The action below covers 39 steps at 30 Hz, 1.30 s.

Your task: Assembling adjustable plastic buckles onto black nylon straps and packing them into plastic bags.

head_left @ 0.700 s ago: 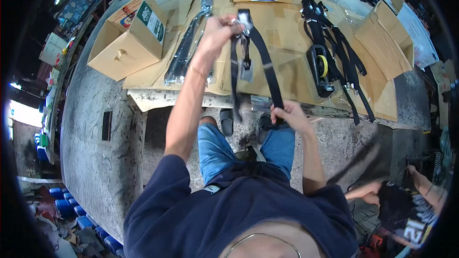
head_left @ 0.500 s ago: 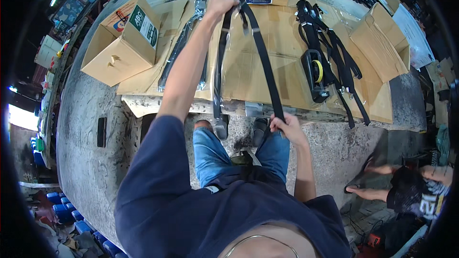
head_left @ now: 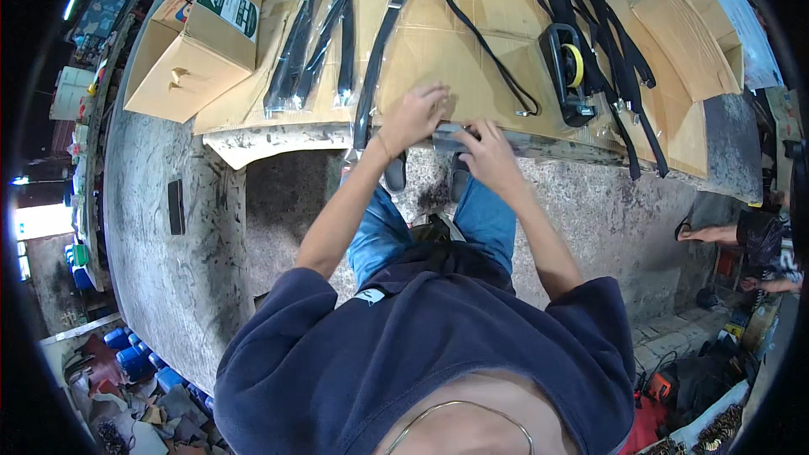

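A pair of black suspenders lies spread on the cardboard, one strap running toward the table's front edge, the other ending in a loop at right. My left hand hovers just above the front edge between the two straps, its fingers loosely bent and apart, holding nothing visible. Beside it, my right hand reaches over the edge with fingers spread, touching a flat piece of clear greyish plastic. Whether it pinches the plastic is hard to see. Further left lie suspenders in a clear sleeve.
A tape dispenser with yellow tape and several black straps lie to the right. Open cardboard boxes stand at left and right. A dark phone-like slab rests on the left surface. A person's leg shows at far right.
My hands have let go of the suspenders, which now lie on the cardboard. My left hand has come back toward me, my right hand up to the table edge. The view has shifted.
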Motion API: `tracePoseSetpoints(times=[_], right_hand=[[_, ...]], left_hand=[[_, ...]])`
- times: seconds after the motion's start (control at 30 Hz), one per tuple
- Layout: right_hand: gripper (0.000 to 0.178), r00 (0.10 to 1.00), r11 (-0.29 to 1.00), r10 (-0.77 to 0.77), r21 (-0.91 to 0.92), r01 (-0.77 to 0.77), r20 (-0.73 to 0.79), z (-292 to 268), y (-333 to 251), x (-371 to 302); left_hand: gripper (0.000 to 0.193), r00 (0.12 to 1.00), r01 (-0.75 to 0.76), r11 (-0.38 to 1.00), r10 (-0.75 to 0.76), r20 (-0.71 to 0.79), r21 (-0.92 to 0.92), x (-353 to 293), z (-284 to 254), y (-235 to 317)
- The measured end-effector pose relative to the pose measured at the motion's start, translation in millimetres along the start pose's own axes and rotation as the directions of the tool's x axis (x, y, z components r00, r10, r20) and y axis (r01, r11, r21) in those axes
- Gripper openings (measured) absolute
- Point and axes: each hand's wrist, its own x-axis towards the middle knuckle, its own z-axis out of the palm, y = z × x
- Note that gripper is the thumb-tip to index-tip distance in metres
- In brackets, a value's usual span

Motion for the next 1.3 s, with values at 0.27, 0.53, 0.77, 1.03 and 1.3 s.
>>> tracePoseSetpoints(times=[0.27, 0.53, 0.77, 1.03, 1.3], right_hand=[[0.017, 0.97, 0.995, -0.041, 0.074, 0.061, -0.239, 15, 3, 2], [0.01, 0.985, 0.97, 0.12, 0.225, -0.09, -0.121, 11, 4, 13], [0.012, 0.891, 0.786, 0.448, 0.44, -0.433, 0.077, 16, 10, 26], [0.018, 0.85, 0.672, 0.526, 0.629, -0.39, -0.035, 24, 27, 42], [0.007, 0.732, 0.757, 0.532, 0.627, -0.186, -0.426, -72, 16, 53]], left_hand=[[0.02, 0.93, 0.337, 0.921, -0.358, -0.086, -0.195, -44, -24, 41], [0.031, 0.959, 0.278, 0.914, -0.284, 0.023, -0.296, -43, -9, 14], [0.038, 0.962, 0.271, 0.905, -0.27, 0.05, -0.328, -44, -2, 2], [0.03, 0.932, 0.308, 0.936, -0.333, -0.146, -0.168, -39, 28, 9], [0.025, 0.934, 0.295, 0.955, -0.294, -0.201, -0.026, -41, 33, 8]])
